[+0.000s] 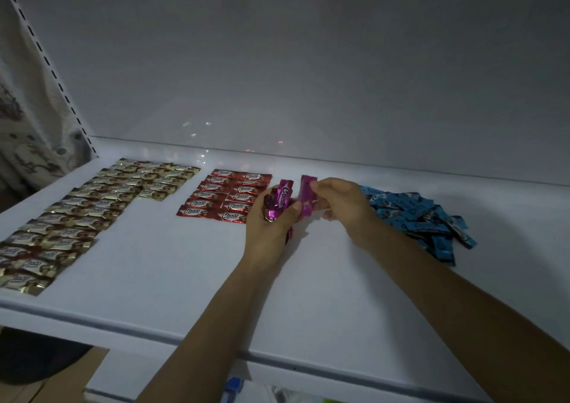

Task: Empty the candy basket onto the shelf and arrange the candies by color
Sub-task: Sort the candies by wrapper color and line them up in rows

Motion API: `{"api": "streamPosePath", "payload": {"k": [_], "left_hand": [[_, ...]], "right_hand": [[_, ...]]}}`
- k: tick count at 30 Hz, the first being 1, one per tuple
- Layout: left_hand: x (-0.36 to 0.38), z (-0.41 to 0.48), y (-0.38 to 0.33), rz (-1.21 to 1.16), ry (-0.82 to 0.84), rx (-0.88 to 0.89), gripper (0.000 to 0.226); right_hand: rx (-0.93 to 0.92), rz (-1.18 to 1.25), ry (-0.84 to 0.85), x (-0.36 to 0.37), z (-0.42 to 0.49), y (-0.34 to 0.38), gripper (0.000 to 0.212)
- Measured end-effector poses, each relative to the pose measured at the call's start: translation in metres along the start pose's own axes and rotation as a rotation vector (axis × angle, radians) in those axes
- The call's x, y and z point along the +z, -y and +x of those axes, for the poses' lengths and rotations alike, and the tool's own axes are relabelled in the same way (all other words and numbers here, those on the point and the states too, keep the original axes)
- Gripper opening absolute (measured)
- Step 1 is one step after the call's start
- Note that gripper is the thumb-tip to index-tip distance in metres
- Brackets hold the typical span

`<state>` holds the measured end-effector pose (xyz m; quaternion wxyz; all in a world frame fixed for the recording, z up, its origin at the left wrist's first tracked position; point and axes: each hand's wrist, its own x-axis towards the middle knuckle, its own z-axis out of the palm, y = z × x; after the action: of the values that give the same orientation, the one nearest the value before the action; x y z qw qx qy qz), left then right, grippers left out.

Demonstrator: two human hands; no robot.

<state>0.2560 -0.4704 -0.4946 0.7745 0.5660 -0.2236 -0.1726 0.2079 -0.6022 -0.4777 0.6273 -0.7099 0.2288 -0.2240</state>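
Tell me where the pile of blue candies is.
In the head view, the pile of blue candies lies on the right part of the shelf, beside the right hand, which pinches a purple candy.

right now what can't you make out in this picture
- Purple candies in the left hand: head view, fingers cover the bunch, count unclear.
- Gold candies: rows cut by the left edge.
- Blue candies: right hand and forearm cover the pile's near-left part.
- Things under the shelf: dim, cut by the bottom edge.
- Basket: not in view.
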Motion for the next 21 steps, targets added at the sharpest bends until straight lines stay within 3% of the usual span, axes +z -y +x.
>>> {"api": "streamPosePath", "payload": {"k": [2,3,4,6,8,9,11,13,15,21], "left_hand": [[-0.004,-0.001,0.002,0.048,-0.041,-0.009,0.025],[-0.004,-0.002,0.003,0.058,-0.056,-0.005,0.026],[-0.003,-0.003,0.004,0.068,-0.066,0.005,0.026],[-0.001,-0.004,0.004,0.076,-0.080,0.027,0.026],[-0.001,-0.006,0.003,0.060,-0.099,0.030,0.027],[-0.002,-0.006,0.003,0.046,-0.108,0.028,0.026],[-0.004,-0.007,0.003,0.032,-0.123,0.022,0.025],[-0.005,-0.005,0.004,0.034,-0.141,0.004,0.028],[-0.005,-0.003,0.005,0.042,-0.151,-0.013,0.032],[-0.004,-0.001,0.005,0.054,-0.157,-0.024,0.030]], "right_hand": [[0.060,0.095,-0.105,0.000,0.010,-0.003,0.017],[0.030,0.025,-0.146,0.001,0.014,-0.005,0.016],[-0.058,-0.170,-0.179,0.000,0.016,-0.008,0.015],[-0.365,-0.839,-0.205,-0.003,0.018,-0.015,0.021],[-0.576,-1.251,-0.058,-0.001,0.016,-0.025,0.025],[-0.618,-1.262,0.027,-0.001,0.015,-0.030,0.024],[-0.637,-1.041,0.057,-0.005,0.012,-0.039,0.021],[-0.619,-0.747,-0.083,-0.015,0.011,-0.040,0.019],[-0.556,-0.640,-0.179,-0.026,0.013,-0.037,0.018],[-0.512,-0.905,-0.034,-0.018,0.017,-0.045,0.020]]}}
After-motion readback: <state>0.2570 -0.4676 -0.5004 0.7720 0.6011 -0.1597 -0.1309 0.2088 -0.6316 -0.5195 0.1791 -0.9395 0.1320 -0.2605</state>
